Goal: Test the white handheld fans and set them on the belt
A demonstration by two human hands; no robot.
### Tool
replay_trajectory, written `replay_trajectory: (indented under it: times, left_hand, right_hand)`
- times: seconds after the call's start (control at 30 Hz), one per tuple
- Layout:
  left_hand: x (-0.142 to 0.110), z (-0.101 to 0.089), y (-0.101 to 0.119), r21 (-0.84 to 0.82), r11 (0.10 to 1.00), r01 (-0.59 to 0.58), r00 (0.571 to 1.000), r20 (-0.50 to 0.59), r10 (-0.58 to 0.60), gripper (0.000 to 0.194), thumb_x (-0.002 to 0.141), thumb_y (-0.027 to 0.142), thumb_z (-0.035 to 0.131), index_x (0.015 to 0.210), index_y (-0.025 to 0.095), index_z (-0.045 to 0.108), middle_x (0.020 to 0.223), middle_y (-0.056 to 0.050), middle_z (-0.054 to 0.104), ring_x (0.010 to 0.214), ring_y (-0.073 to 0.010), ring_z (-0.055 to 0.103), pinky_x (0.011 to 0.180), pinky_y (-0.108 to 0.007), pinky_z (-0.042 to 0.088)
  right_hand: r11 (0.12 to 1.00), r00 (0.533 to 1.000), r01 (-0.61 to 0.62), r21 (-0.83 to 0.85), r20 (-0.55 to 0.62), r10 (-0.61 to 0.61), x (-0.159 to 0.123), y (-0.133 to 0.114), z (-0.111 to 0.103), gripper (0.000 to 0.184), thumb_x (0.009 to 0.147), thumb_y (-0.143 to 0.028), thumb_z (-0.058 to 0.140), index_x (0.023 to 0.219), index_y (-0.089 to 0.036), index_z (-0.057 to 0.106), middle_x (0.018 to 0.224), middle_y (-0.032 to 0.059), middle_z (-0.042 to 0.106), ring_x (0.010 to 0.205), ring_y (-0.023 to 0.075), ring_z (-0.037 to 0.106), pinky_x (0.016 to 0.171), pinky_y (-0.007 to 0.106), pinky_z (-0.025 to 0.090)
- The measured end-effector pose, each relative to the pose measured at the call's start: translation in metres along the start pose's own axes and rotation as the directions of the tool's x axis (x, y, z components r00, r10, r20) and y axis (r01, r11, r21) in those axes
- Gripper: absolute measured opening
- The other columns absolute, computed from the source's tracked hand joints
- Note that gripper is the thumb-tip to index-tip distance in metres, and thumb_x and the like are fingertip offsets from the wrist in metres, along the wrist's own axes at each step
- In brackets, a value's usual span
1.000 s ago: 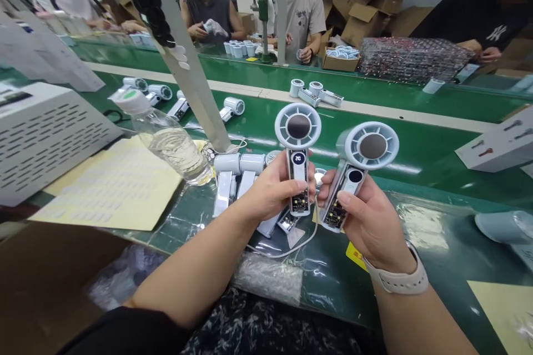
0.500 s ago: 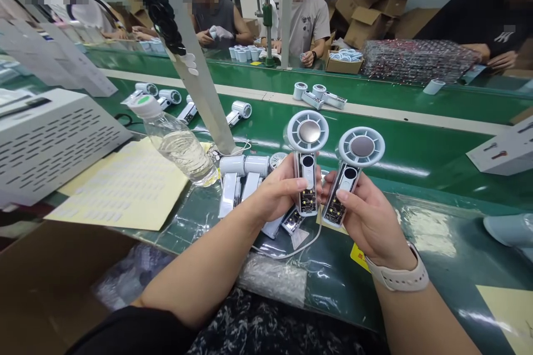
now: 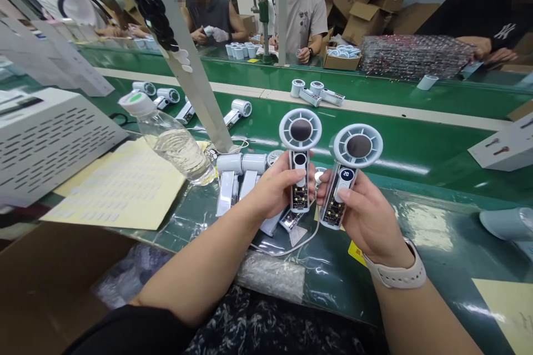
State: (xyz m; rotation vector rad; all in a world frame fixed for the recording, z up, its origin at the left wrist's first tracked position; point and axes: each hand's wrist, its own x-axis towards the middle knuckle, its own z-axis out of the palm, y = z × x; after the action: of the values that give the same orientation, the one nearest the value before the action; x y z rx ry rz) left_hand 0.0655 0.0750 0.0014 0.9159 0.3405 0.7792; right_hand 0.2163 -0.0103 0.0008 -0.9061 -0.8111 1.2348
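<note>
My left hand is closed round the handle of a pale blue handheld fan, its thumb lying on the white button. A second handheld fan is held upright in my right hand, the thumb at its button. Its small round display reads 20, while the left fan's display is dark. Circuit boards show through the clear fronts of both handles. Below and left of my hands lie several more fans, partly hidden by my left hand and forearm. A white cable curves under the held fans.
At left stand a water bottle, a sheet of pale stickers and a slotted metal box. A slanted post rises behind. Several fans rest on the green bench; other people work across it.
The right fan's display has lit up with 20. Both thumbs remain at the buttons; the left fan has moved slightly left and its disc looks darker.
</note>
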Motion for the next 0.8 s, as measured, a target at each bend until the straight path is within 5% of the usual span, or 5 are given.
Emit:
replay_trajectory:
  times: [0.1, 0.3, 0.53, 0.8]
  left_hand:
    - [0.0007, 0.0010, 0.0006, 0.053, 0.998, -0.046, 0.999, -0.012, 0.047, 0.045, 0.073, 0.034, 0.080, 0.106, 0.019, 0.052, 0.081, 0.004, 0.060, 0.064, -0.0102, 0.059, 0.058, -0.026, 0.053]
    - [0.0042, -0.0046, 0.0013, 0.129, 0.988, -0.082, 0.990, 0.128, 0.066, 0.041, 0.077, 0.040, 0.080, 0.098, 0.018, 0.053, 0.075, 0.004, 0.062, 0.058, -0.0102, 0.061, 0.055, -0.025, 0.053]
    - [0.0031, -0.0048, 0.0006, 0.178, 0.981, -0.079, 0.988, 0.143, 0.053, 0.037, 0.080, 0.042, 0.079, 0.093, 0.019, 0.053, 0.073, 0.001, 0.066, 0.066, -0.0138, 0.067, 0.069, -0.031, 0.057]
    - [0.0056, -0.0085, -0.0032, 0.273, 0.953, -0.129, 0.986, 0.137, 0.094, 0.034, 0.082, 0.043, 0.075, 0.095, 0.020, 0.053, 0.069, 0.000, 0.065, 0.063, -0.0164, 0.066, 0.067, -0.034, 0.055]
  right_hand:
    - [1.000, 1.000, -0.016, -0.001, -0.021, 0.016, -0.0010, -0.0018, -0.0015, 0.016, 0.082, -0.029, 0.075, 0.095, -0.025, 0.068, 0.093, 0.0011, 0.067, 0.075, 0.0136, 0.065, 0.068, 0.028, 0.059]
    - [0.999, 0.999, 0.032, -0.022, 0.017, -0.031, -0.0025, -0.0034, -0.0030, 0.018, 0.082, -0.030, 0.076, 0.098, -0.026, 0.066, 0.094, 0.0011, 0.066, 0.076, 0.0145, 0.064, 0.066, 0.029, 0.058]
    - [0.999, 1.000, 0.015, -0.038, 0.012, -0.015, 0.0037, 0.0012, 0.0008, 0.025, 0.078, -0.029, 0.075, 0.100, -0.026, 0.063, 0.091, 0.0011, 0.066, 0.080, 0.0195, 0.064, 0.077, 0.040, 0.057]
    - [0.998, 0.999, 0.042, -0.036, -0.031, -0.043, 0.0038, 0.0013, 0.0021, 0.017, 0.079, -0.025, 0.069, 0.094, -0.026, 0.062, 0.091, 0.0012, 0.063, 0.075, 0.0191, 0.060, 0.070, 0.042, 0.054]
